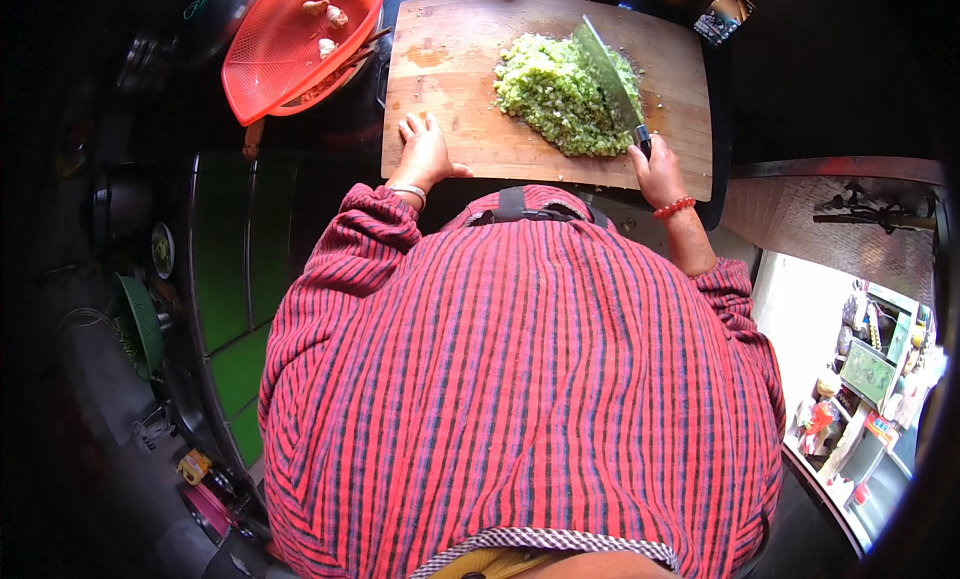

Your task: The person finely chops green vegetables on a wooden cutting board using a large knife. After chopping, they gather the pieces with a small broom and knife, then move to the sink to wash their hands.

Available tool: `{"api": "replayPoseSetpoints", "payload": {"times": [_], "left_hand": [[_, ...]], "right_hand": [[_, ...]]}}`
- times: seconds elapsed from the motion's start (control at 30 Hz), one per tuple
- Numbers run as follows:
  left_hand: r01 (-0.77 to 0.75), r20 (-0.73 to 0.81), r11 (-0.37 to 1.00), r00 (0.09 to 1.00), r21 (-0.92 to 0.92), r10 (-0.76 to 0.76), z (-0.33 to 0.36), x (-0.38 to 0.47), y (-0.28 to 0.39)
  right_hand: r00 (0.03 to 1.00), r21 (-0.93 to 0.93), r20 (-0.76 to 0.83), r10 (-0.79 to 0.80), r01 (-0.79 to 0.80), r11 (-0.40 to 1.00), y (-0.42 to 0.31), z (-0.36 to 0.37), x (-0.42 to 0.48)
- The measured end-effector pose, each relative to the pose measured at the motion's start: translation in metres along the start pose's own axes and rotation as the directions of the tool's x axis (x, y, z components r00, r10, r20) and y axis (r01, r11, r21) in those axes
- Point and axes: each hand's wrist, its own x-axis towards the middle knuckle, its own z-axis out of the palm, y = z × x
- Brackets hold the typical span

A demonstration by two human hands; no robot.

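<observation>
On a wooden cutting board point(450, 76) lies a mound of finely chopped green vegetable point(544, 91). My right hand point(660, 172) grips the dark handle of a kitchen cleaver point(609, 76) near the board's right front edge. The cleaver's broad blade slants across the right part of the mound and hides some of it. My left hand point(424, 150) rests flat with fingers spread on the board's left front corner, apart from the vegetable. It holds nothing.
Left of the board, a red plastic basket point(262, 69) holds a few pieces that look like ginger root point(337, 16). It sits over another container, with chopsticks point(379, 36) sticking out. Green cabinet doors point(225, 249) stand at left. A bright window point(795, 301) is at right.
</observation>
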Motion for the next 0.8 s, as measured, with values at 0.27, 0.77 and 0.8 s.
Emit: {"api": "replayPoseSetpoints", "payload": {"times": [0.27, 0.77, 0.8], "left_hand": [[-0.013, 0.013, 1.000, 1.000, -0.014, 0.013, 0.001, 0.002, 0.001], [-0.034, 0.011, 0.999, 0.999, 0.038, 0.033, 0.017, 0.003, -0.007], [-0.039, 0.009, 0.998, 0.999, 0.048, 0.039, 0.015, 0.004, -0.006]], "right_hand": [[0.995, -0.136, 0.012, 0.100, -0.098, 0.986, 0.019, 0.017, -0.008], [0.997, -0.020, 0.062, -0.053, 0.054, 0.998, -0.007, 0.012, -0.001], [0.999, -0.015, 0.032, -0.043, 0.043, 0.999, -0.020, 0.005, -0.002]]}}
